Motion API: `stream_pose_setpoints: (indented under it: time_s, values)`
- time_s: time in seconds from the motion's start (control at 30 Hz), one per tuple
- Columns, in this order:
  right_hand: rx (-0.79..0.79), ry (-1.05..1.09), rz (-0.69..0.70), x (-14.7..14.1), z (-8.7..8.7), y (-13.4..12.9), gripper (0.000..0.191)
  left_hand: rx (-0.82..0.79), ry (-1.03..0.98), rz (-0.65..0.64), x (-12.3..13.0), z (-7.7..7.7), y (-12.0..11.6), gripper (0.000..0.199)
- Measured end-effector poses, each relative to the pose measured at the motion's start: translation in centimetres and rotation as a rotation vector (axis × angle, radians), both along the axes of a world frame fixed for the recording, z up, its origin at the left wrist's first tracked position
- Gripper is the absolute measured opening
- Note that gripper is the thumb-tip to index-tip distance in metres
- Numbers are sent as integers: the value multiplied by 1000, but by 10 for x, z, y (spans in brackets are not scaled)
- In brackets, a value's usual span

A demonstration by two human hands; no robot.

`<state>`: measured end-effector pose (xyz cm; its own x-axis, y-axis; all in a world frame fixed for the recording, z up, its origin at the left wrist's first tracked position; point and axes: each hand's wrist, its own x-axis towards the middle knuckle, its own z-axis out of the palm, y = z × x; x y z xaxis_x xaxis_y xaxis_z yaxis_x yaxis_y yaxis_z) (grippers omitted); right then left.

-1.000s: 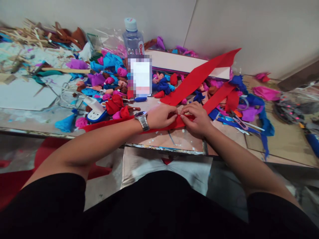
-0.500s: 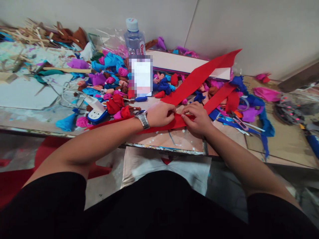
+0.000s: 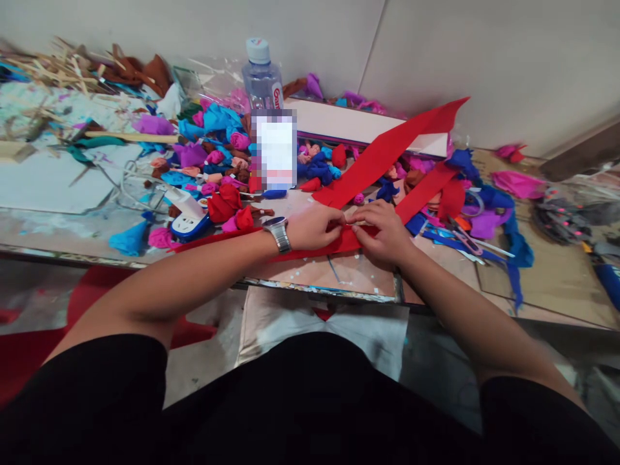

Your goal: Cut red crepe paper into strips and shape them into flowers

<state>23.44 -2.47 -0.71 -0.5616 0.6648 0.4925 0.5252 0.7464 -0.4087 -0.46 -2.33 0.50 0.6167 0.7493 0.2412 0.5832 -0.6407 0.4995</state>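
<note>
My left hand (image 3: 318,226), with a metal watch (image 3: 278,233) on its wrist, is closed at the near edge of the table, its fingertips bent in over a strip of red paper (image 3: 347,240). Facing it, my right hand (image 3: 380,231) has its fingers bent and its thumb on the same strip. The fingertips of both hands nearly meet, and what lies between them is too small to make out. A wide red strip (image 3: 387,155) slants up to the right behind my hands, with a second red strip (image 3: 426,190) beside it.
Crumpled paper flowers (image 3: 224,203) lie left of my hands, beside a blue and white power socket (image 3: 188,226). Behind stand a bottle (image 3: 261,77) and a lit screen (image 3: 276,148). Scissors (image 3: 467,242) and blue paper (image 3: 520,248) lie at the right, near cardboard (image 3: 557,278).
The fingers of my right hand have stretched slightly left, towards my left fingertips. My left hand has shifted slightly, its fingers straighter. The red strips have hardly moved.
</note>
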Motion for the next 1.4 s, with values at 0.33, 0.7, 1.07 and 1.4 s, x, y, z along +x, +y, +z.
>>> stream_pose_setpoints:
  time_s: [0.33, 0.7, 1.07, 1.4]
  values:
    - [5, -21, -61, 1, -1, -1, 11, -93, -56, 22, -2, 3, 2, 29]
    - [23, -42, -53, 2, 0, 0, 16, -111, -86, 48, -2, 5, 4, 26]
    - [45, -16, -31, 0, -1, -1, 13, -164, -111, -46, -3, 4, 4, 31]
    - [63, 17, -62, -3, 1, -6, 11, -197, -114, -79, -2, 6, 2, 31]
